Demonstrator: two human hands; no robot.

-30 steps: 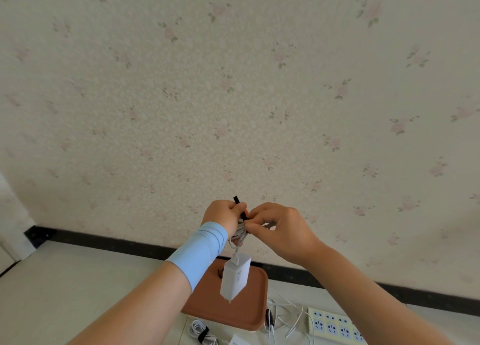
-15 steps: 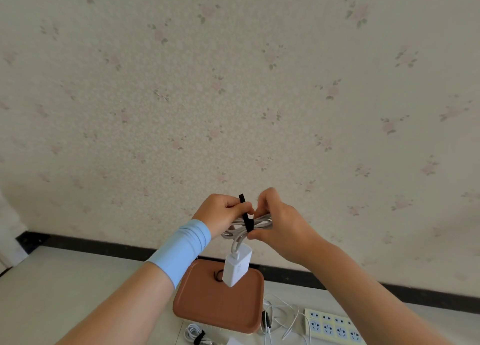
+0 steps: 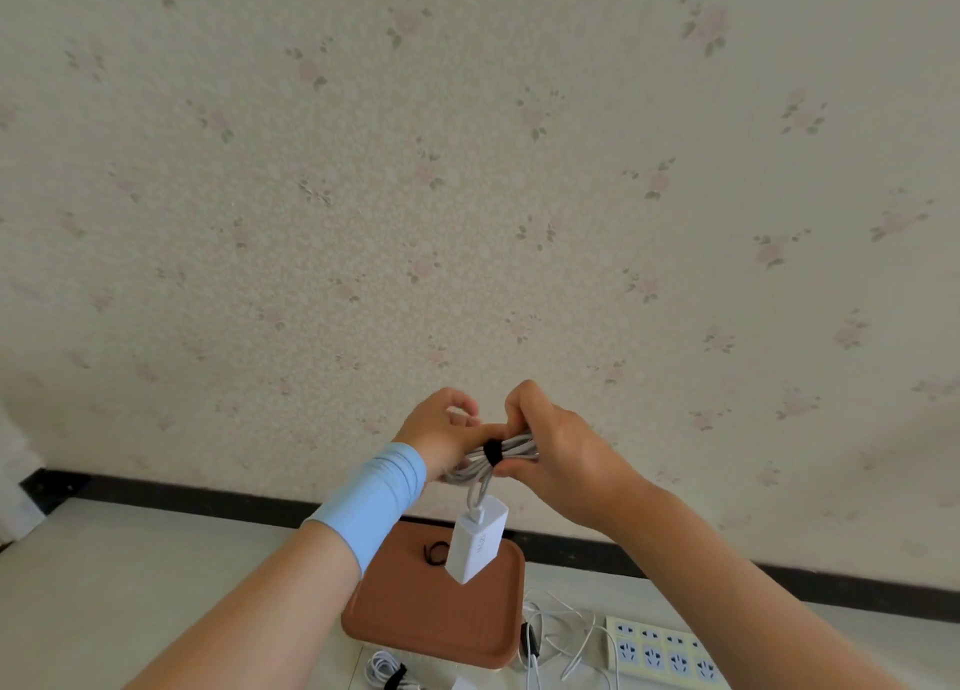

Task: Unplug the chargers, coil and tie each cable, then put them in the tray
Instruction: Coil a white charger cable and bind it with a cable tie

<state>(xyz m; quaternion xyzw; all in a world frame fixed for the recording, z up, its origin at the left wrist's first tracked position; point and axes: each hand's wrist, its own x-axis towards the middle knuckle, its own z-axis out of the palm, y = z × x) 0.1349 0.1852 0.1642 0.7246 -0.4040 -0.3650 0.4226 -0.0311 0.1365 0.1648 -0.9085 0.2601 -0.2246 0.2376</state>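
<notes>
I hold a coiled white cable (image 3: 511,446) up in front of the wall, above the table. A black tie strap (image 3: 491,452) is wrapped round its middle. My left hand (image 3: 441,437) grips the left end of the coil and my right hand (image 3: 558,442) pinches the right end beside the strap. A white charger block (image 3: 475,546) hangs from the coil on a short loop. Below it lies the brown tray (image 3: 415,616), holding one loose black tie (image 3: 435,553).
A white power strip (image 3: 662,650) lies at the right of the tray, with loose white cable (image 3: 558,632) and a black tie between them. Another tied white cable coil (image 3: 389,675) sits at the bottom edge. A black baseboard (image 3: 156,489) runs along the wall.
The black strap's free end stood up between my hands before; now it is wound flat round the coil. My hands and the charger shifted slightly, and the view tilted.
</notes>
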